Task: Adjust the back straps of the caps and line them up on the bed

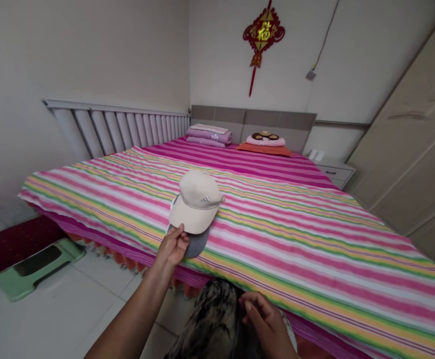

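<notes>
My left hand [175,244] pinches the brim of a beige baseball cap [198,189] with a small striped logo on its front. Under that cap, a grey brim [197,243] of another cap shows; the rest of it is mostly covered. Both caps are at the near side of the bed, over the striped sheet [277,224]. My right hand [264,319] is low by my lap, beside the bed's front edge, fingers loosely bent with the thumb apart. I see nothing held in it. Patterned dark trousers [213,314] show between my hands.
Folded purple bedding [209,135] and a pink folded item [265,139] on orange cloth lie by the headboard [277,119]. A radiator [120,124] runs along the left wall. On the floor is a green stool [34,276]. A white nightstand [337,172] stands beside a wardrobe [408,134].
</notes>
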A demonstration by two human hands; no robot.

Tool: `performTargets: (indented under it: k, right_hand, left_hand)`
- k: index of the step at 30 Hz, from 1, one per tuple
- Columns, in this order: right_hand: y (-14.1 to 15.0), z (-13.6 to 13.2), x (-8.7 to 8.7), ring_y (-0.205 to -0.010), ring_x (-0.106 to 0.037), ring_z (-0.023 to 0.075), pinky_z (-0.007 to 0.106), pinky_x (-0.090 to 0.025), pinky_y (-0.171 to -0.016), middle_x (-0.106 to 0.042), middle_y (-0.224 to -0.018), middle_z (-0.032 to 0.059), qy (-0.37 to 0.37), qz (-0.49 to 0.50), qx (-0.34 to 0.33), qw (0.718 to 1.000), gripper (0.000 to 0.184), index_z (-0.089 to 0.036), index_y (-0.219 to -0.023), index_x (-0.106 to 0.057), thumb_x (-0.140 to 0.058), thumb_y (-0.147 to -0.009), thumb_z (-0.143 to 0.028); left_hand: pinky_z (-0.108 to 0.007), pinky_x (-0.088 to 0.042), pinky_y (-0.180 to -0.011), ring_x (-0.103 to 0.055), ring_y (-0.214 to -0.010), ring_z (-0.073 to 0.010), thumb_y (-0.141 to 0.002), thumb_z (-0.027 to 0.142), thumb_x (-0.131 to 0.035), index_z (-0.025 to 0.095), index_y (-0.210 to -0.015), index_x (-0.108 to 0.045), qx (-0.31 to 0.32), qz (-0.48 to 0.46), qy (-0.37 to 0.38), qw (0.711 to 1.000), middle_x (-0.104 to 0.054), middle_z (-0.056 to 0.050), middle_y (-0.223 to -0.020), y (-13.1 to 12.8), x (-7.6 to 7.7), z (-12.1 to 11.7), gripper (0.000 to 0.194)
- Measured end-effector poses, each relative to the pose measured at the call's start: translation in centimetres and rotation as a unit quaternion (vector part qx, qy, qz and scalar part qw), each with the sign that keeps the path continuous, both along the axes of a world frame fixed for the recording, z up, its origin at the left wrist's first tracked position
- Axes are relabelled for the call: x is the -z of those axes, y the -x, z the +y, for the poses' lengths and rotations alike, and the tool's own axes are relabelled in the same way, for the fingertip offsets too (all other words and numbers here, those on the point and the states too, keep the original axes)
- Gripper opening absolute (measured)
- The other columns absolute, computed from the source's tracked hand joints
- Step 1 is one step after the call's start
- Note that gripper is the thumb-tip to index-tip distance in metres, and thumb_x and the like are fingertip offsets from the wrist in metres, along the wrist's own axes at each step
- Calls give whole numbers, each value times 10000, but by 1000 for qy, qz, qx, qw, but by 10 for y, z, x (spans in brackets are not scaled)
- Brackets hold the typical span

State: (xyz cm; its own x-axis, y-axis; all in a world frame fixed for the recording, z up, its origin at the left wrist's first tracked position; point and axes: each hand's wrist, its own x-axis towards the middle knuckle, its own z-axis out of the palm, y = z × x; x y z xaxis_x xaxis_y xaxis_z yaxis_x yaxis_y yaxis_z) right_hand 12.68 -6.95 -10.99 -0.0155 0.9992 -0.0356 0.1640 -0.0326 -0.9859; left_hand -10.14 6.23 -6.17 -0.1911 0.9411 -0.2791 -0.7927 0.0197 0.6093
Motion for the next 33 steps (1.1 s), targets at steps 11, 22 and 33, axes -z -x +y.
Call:
performTargets:
  k: [11,22,33]
  right_hand:
    - [-30,37,-54,-1018,-559,259,384,-410,-889,-644,-1072,100,-70,271,-38,959,577,-221,-1012,-636,-507,-677,-673]
    - [-40,14,-72,-912,-633,291,438,-432,-877,-723,-883,74,-46,407,22,912,590,-226,-1094,-603,-770,-531,-280]
    - [-61,-21,-34,-749,-653,319,439,-499,-659,-717,-762,106,18,295,31,955,432,-198,-945,-677,-744,-545,-348]
  left_hand:
    - [-166,-409,-477,-499,-472,-48,-490,150,-795,132,-676,-587,238,-31,-43,970,-598,25,-605,-67,56,-78,280]
    - [-254,-447,-680,-620,-695,-169,-499,81,-718,113,-820,-671,377,-5,-102,920,-679,-59,-714,-54,80,-76,326]
    - [-363,-461,-789,-629,-859,-274,-527,439,-745,130,-847,-634,406,-52,-44,911,-684,-97,-766,-66,32,-60,459]
